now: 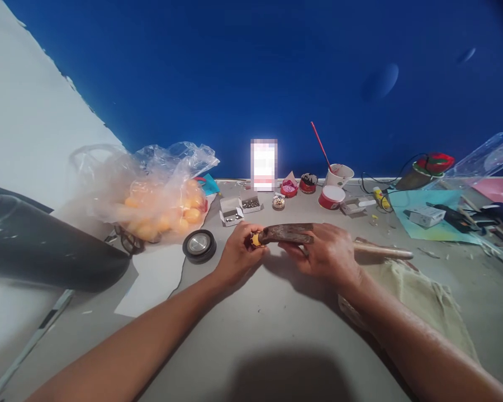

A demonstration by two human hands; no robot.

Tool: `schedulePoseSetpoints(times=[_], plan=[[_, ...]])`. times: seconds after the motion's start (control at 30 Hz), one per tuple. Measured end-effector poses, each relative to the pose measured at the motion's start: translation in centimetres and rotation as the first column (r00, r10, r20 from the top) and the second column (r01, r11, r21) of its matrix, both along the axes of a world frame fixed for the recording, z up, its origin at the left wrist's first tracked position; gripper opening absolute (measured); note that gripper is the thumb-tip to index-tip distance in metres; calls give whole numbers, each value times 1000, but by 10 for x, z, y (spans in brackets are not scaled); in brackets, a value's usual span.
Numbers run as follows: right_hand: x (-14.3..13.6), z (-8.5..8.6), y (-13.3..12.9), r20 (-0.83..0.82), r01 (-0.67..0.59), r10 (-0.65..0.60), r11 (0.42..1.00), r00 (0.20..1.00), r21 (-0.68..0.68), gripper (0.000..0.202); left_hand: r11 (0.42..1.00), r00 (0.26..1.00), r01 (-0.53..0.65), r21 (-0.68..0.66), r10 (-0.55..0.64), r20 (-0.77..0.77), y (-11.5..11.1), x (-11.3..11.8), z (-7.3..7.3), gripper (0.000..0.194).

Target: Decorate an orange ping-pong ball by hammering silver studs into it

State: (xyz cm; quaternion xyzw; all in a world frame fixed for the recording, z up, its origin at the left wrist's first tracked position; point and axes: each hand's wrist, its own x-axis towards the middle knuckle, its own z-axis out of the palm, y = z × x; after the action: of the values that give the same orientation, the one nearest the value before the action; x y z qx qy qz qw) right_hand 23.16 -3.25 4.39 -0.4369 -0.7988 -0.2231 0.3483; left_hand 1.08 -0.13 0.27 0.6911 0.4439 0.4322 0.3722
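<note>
My left hand (242,251) is closed on a small yellow piece (256,240), pinched between thumb and fingers over the middle of the table. Fingers of my right hand (329,251) are wrapped round a dark, worn hammer (287,233). One end of its head touches or nearly touches the yellow piece. The wooden handle (385,250) sticks out to the right beyond my right hand. Left of my left hand lies a round black object with a metal centre (199,244). Just behind my hands stand small open white boxes (232,212) holding small metal parts.
A clear plastic bag (163,206) of orange fruit lies at the left, near a large dark cylinder (54,240). White cup (339,175), red tub (331,197) and glowing screen (264,164) stand at the back. Cloth (423,301) and tools (461,218) lie at the right.
</note>
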Motion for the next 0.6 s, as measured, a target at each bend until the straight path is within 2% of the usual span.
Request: schedulePoseSetpoints(times=[0.1,0.17,0.27,0.37,0.47,0.6], plan=[[0,-1,0,-40,36,-34,999,999,35,36,997,998,-65,38,65,-12,0,0,4,31],[0,-1,-1,-54,68,-68,998,996,9,36,998,998,-62,22,61,13,-1,0,6,33],[0,-1,0,-36,79,-82,993,996,-83,35,991,992,19,-131,-2,125,-3,1,6,36],[1,0,0,-73,65,-69,996,995,-59,32,978,977,36,-204,8,211,-4,2,6,43],[2,2,0,-104,77,-81,996,991,-44,30,986,986,17,-166,11,166,-4,1,8,46],[1,4,0,-76,58,-70,987,995,-152,26,994,997,7,-107,2,83,-4,1,8,38]])
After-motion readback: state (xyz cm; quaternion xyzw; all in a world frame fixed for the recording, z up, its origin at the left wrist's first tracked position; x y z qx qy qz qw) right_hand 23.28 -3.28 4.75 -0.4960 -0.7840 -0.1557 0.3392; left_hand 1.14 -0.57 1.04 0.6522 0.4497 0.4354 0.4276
